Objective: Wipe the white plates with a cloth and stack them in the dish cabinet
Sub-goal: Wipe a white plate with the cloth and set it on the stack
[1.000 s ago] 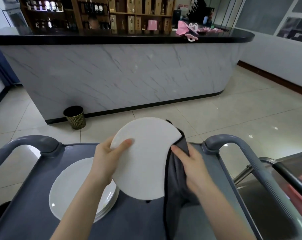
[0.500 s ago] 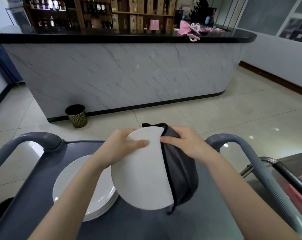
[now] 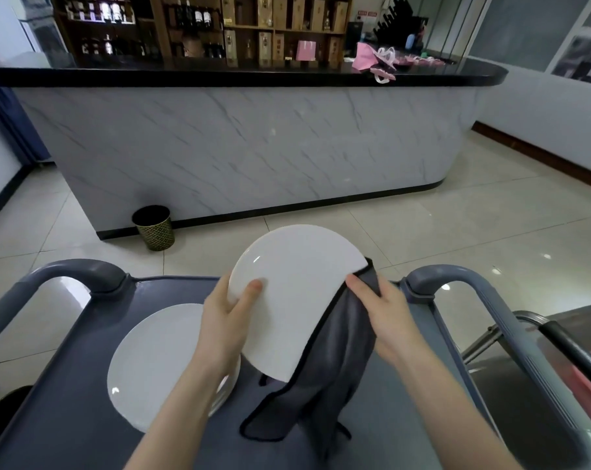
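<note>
We hold the white plate (image 3: 294, 293) tilted up above the cart (image 3: 67, 418), one flat side toward us, likely so both sides stay within reach. Our left hand (image 3: 226, 320) grips its left rim, thumb on the near side and fingers curled behind, to steady it. Our right hand (image 3: 385, 317) pinches the dark grey cloth (image 3: 334, 368) over the right rim, probably to wipe front and back together; the loose end hangs down to the cart. The plate looks plain, smooth and glossy, with no marks we can see. A stack of plates (image 3: 158, 361) lies just beside it on the cart. The dish cabinet is out of view.
</note>
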The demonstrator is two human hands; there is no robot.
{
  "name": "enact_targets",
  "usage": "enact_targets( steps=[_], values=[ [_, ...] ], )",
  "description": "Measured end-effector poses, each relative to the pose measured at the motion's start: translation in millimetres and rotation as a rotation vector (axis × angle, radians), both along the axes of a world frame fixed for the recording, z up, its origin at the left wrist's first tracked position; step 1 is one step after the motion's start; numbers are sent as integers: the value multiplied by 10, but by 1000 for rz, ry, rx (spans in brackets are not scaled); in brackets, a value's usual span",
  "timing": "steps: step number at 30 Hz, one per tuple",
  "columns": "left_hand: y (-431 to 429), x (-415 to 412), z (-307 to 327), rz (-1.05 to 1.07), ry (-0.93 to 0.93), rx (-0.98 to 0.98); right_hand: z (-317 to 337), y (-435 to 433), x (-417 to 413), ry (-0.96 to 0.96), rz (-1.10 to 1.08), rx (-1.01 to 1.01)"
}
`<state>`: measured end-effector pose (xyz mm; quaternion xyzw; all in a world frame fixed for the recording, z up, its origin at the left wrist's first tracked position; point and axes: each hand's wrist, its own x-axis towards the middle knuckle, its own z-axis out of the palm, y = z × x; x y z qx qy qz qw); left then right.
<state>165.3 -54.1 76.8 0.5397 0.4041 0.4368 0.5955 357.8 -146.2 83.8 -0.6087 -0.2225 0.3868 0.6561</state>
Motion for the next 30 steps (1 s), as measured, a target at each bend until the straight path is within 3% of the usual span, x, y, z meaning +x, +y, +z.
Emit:
enact_targets(
  steps=[2, 5, 7, 11, 15, 17, 20, 25, 27, 30],
  values=[
    [98, -48, 93, -139, 67, 89, 216, 66, 162, -235, 176, -18],
    [211, -22, 215, -357, 335, 281, 513, 193, 240, -579, 520, -139],
    [211, 15, 237, -384, 380, 328, 534, 258, 212, -675, 597, -174],
    [208, -7, 140, -272, 201, 216, 315, 137, 186, -357, 391, -72],
    [188, 23, 48, 8, -17, -81, -70, -102, -179, 36, -39, 67],
    [202, 44, 62, 11, -4, -99, -170, -149, -307, 93, -104, 50],
    [287, 15, 159, -139, 94, 34, -81, -142, -142, 19, -47, 40],
    [387, 105, 478, -554, 466, 261, 357, 1, 153, -448, 341, -112],
    [359, 150, 499, -562, 498, 245, 428, 40, 120, -483, 398, -133],
    [293, 77, 381, -373, 444, 178, 323, 8, 110, -454, 271, -98]
  ],
)
